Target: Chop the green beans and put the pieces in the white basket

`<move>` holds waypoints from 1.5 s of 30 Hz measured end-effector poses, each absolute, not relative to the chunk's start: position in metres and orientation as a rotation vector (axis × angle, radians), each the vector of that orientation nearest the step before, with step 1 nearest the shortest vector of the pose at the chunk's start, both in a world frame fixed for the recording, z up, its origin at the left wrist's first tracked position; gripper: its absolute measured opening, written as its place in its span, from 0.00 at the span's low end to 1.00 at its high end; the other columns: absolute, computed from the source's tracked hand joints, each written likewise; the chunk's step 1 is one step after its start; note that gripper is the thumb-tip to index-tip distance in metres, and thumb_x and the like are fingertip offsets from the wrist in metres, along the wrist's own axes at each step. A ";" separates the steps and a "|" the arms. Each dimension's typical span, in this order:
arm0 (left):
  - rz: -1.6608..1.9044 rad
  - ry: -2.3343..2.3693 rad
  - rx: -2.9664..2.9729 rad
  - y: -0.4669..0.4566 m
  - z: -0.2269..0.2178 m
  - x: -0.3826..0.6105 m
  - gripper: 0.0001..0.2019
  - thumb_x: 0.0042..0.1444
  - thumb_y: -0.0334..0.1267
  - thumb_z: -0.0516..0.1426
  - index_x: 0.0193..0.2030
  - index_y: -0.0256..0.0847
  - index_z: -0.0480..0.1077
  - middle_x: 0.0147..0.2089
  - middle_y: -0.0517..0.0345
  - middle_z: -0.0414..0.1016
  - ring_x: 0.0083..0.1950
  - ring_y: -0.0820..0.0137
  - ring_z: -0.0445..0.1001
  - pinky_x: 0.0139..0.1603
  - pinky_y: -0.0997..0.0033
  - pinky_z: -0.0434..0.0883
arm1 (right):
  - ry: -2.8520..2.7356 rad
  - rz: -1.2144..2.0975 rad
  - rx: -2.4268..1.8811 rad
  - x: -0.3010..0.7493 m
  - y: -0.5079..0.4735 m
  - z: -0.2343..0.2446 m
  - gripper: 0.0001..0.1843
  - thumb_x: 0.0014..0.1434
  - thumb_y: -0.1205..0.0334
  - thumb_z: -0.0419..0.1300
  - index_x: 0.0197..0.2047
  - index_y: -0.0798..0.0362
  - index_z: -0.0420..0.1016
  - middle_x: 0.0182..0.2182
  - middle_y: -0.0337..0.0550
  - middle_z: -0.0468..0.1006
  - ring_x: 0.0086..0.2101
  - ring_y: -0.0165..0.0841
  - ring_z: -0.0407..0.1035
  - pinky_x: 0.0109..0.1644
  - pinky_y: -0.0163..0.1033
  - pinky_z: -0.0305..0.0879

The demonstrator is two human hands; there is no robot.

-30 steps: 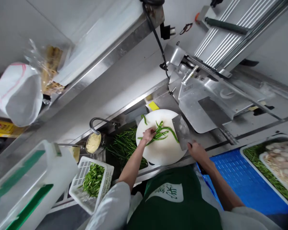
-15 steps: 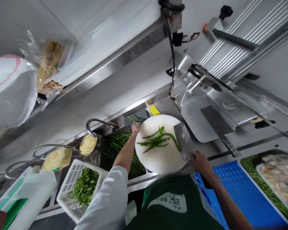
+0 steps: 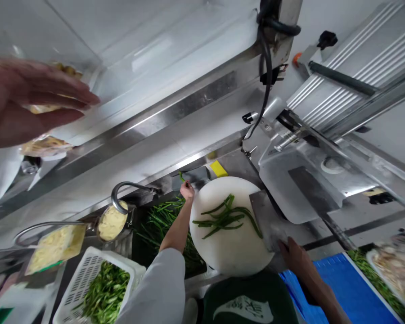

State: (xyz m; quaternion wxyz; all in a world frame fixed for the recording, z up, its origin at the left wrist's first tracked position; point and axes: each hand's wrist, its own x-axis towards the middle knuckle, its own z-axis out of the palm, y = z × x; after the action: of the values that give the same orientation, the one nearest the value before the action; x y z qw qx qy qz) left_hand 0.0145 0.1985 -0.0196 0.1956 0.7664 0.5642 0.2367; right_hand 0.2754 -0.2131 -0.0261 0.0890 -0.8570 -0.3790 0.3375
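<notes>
My left hand (image 3: 187, 191) reaches past the far left edge of a round white cutting board (image 3: 231, 249) and is pinched on a single green bean (image 3: 181, 177). A small bunch of long green beans (image 3: 227, 217) lies across the board. My right hand (image 3: 295, 257) grips the handle of a broad cleaver (image 3: 265, 218), whose blade rests flat at the board's right edge. I wear a green apron (image 3: 246, 303) and white sleeves.
A sink (image 3: 160, 220) left of the board holds more beans. A white basket of beans (image 3: 99, 288), a ladle (image 3: 112, 220) and a tray (image 3: 56, 243) of pale yellow food sit further left. A metal slicer (image 3: 307, 180), a blue crate (image 3: 344, 288) and another person's hand (image 3: 27, 105) are nearby.
My left hand left the beans on the board and moved to its far left edge, pinching one bean. My right hand stayed on the cleaver. Another person's hand appeared at upper left.
</notes>
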 end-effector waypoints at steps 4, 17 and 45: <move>0.445 1.377 2.326 0.152 -0.033 0.003 0.16 0.68 0.31 0.52 0.60 0.38 0.71 0.53 0.48 0.78 0.53 0.60 0.76 0.60 0.57 0.71 | -1.124 0.997 -2.573 0.275 -0.209 -0.025 0.13 0.72 0.56 0.51 0.37 0.52 0.70 0.32 0.54 0.82 0.38 0.44 0.79 0.37 0.39 0.59; 0.273 0.851 2.730 0.045 0.006 0.058 0.17 0.65 0.30 0.53 0.56 0.43 0.77 0.54 0.48 0.75 0.60 0.57 0.67 0.65 0.50 0.65 | -1.176 1.071 -2.650 0.276 -0.203 -0.010 0.16 0.74 0.53 0.49 0.46 0.57 0.71 0.39 0.59 0.82 0.43 0.43 0.78 0.38 0.38 0.57; -0.095 1.489 2.434 0.107 0.017 0.075 0.09 0.62 0.31 0.58 0.42 0.37 0.80 0.39 0.46 0.80 0.42 0.62 0.78 0.48 0.68 0.71 | -1.176 1.009 -2.682 0.285 -0.234 -0.002 0.18 0.74 0.52 0.49 0.45 0.56 0.73 0.37 0.56 0.83 0.38 0.41 0.78 0.35 0.38 0.54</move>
State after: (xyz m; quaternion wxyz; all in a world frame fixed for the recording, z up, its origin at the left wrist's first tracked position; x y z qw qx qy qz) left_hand 0.0747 0.1074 0.0172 0.1431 0.8438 0.5161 -0.0329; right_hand 0.2847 -0.2339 -0.0019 0.0220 -0.8657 -0.3795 0.3256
